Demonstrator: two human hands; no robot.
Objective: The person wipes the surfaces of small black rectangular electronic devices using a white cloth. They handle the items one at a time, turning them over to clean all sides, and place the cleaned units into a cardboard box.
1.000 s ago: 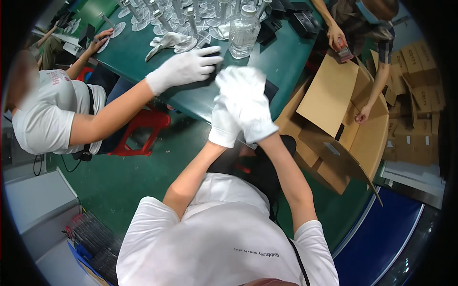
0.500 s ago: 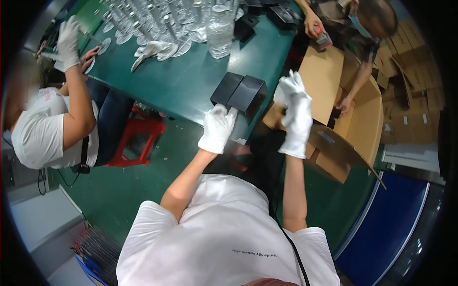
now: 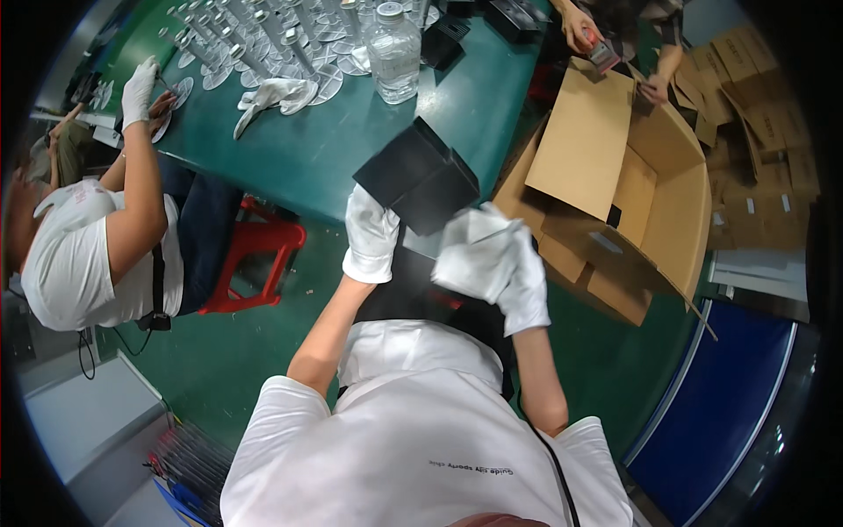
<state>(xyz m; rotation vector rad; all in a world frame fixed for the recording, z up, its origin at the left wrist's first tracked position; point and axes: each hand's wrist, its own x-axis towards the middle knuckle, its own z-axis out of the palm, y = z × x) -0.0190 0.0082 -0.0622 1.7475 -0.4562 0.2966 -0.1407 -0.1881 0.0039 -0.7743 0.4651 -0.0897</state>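
A black box [image 3: 406, 172], with a seam or step along its right part, is tilted at the near edge of the green table [image 3: 303, 167]. My left hand [image 3: 371, 237], in a white glove, grips its near left side, the fingertips partly hidden by the box. To the right of the box, my gloved right hand [image 3: 525, 285] is closed on what looks like a pale white cloth [image 3: 472, 255], smeared by motion. The cloth is close to the box's near right side; I cannot tell whether they touch.
Clear stands with round bases [image 3: 290, 53], a jar of clear liquid [image 3: 394, 61] and a loose white glove [image 3: 274, 101] are on the table. Open cardboard box [image 3: 580, 140] stands at right. A gloved co-worker [image 3: 97, 237] sits left by a red stool [image 3: 263, 263]; another person's hand [image 3: 580, 31] holds a small package.
The black box has turned and tilted in my left hand, which has shifted left. My right hand has come down and left toward it. The far-right co-worker's lower hand has left the carton's inside.
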